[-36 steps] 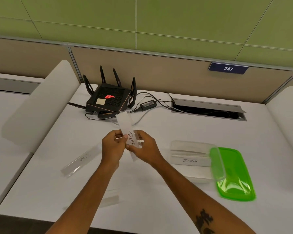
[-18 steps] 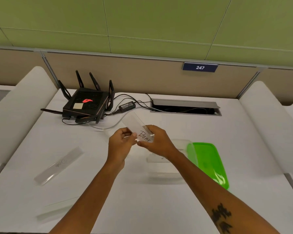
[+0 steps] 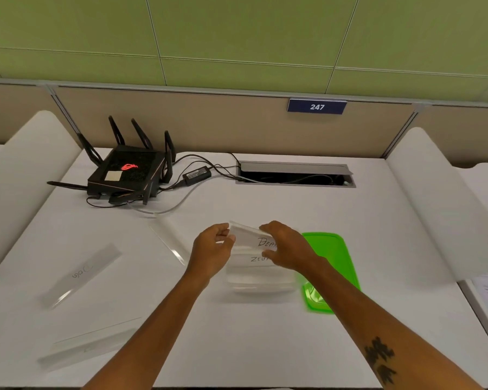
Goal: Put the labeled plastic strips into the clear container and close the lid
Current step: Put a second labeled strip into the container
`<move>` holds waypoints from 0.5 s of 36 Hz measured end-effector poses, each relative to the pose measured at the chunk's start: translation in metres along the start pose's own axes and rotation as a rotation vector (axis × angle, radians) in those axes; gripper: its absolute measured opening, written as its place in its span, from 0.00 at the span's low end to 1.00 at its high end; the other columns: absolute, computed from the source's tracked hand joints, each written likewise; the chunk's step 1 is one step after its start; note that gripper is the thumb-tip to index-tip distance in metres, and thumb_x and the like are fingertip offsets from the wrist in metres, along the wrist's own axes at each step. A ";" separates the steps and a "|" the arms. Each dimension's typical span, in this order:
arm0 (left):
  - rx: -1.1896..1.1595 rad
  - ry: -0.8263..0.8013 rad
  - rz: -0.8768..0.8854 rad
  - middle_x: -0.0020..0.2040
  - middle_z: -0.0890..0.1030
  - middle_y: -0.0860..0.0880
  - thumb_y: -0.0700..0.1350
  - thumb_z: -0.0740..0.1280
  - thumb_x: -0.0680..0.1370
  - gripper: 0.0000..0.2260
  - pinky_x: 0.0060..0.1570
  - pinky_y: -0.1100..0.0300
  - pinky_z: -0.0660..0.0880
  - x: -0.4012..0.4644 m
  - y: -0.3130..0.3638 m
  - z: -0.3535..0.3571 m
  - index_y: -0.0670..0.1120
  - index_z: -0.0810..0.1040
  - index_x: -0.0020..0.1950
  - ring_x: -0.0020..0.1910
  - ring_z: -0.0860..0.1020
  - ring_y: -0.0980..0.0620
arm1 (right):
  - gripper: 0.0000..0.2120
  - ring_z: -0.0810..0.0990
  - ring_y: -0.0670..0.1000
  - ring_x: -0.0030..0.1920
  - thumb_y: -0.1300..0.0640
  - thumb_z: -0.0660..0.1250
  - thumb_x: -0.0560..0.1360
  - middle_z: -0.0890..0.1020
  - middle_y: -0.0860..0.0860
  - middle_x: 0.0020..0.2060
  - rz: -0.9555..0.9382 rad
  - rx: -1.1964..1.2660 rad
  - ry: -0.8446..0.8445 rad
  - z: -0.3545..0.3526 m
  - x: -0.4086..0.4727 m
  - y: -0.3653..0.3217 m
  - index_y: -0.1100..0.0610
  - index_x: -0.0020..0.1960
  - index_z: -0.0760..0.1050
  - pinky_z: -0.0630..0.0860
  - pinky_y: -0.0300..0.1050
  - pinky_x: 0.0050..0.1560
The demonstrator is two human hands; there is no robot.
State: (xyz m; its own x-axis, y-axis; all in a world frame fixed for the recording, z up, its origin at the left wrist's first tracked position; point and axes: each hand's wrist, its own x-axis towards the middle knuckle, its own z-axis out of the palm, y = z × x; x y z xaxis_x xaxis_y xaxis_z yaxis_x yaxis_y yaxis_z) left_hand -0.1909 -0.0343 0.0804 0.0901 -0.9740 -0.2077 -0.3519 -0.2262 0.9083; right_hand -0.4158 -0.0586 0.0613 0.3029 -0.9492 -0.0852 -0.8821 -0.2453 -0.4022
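Both hands hold the "BEAR" strip (image 3: 254,236) over the open container (image 3: 261,280): left hand (image 3: 213,250) fingers pinch its left end, right hand (image 3: 289,247) fingers grip its right. A "ZEBRA" strip (image 3: 258,259) lies inside; the green lid (image 3: 331,258) rests on the counter (image 3: 237,333) just right of it.

Office cubicle, partition panel (image 3: 181,122), numbered plate (image 3: 317,106), router (image 3: 127,173)

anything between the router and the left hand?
Head view: a clear strip lies on the table between the router and the left hand, nearer the hand. A pale cable loops beside the router. Otherwise bare.
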 end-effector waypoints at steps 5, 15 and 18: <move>0.103 -0.060 -0.023 0.62 0.81 0.48 0.45 0.70 0.80 0.20 0.60 0.60 0.77 -0.004 -0.009 0.016 0.44 0.76 0.71 0.60 0.80 0.51 | 0.33 0.76 0.53 0.66 0.52 0.76 0.72 0.77 0.49 0.67 -0.020 -0.078 -0.041 0.006 0.000 0.008 0.53 0.74 0.71 0.76 0.48 0.62; 0.207 -0.155 -0.105 0.71 0.77 0.46 0.45 0.69 0.80 0.25 0.65 0.55 0.76 -0.002 -0.029 0.037 0.46 0.71 0.76 0.68 0.77 0.47 | 0.28 0.77 0.55 0.64 0.55 0.74 0.73 0.75 0.50 0.66 -0.049 -0.226 -0.155 0.019 0.009 0.020 0.53 0.72 0.71 0.79 0.51 0.55; 0.224 -0.156 -0.128 0.70 0.78 0.44 0.44 0.69 0.80 0.24 0.60 0.59 0.76 0.001 -0.032 0.043 0.45 0.70 0.76 0.67 0.78 0.46 | 0.28 0.77 0.55 0.64 0.55 0.73 0.74 0.75 0.50 0.65 -0.052 -0.247 -0.189 0.023 0.011 0.023 0.54 0.72 0.70 0.79 0.52 0.55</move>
State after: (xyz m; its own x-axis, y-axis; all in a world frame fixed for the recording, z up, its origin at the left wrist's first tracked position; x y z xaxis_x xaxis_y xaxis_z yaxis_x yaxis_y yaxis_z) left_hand -0.2196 -0.0280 0.0352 0.0093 -0.9231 -0.3844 -0.5449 -0.3270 0.7721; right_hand -0.4245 -0.0704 0.0296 0.3913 -0.8864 -0.2472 -0.9175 -0.3553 -0.1786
